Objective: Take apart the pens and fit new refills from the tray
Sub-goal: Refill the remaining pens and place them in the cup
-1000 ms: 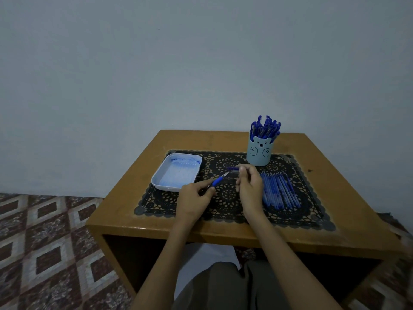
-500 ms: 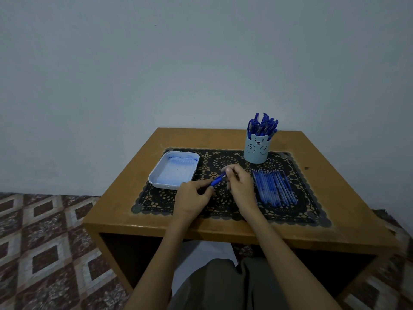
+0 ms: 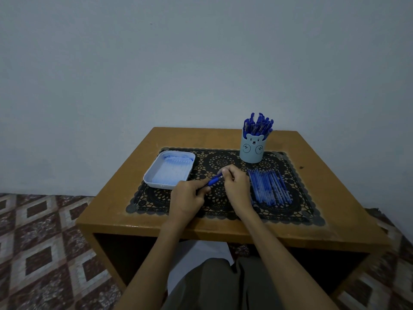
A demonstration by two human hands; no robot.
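Wooden brown table (image 3: 312, 220) carries a black lace mat (image 3: 156, 202), its middle free for working between the pale blue rectangular tray of refills (image 3: 154, 183) at left, a row of blue pen parts (image 3: 269, 189) at right and a bear-faced pale blue cup of pens (image 3: 252, 151) behind. The left hand (image 3: 186, 198) grips the barrel of a blue plastic pen (image 3: 214, 180) while the right hand (image 3: 235, 184) pinches its tip end. This looks like unscrewing or seating the tip, and the next move likely needs a short twist, minding the tray rim near the left hand.

No readable text, label or number anywhere.
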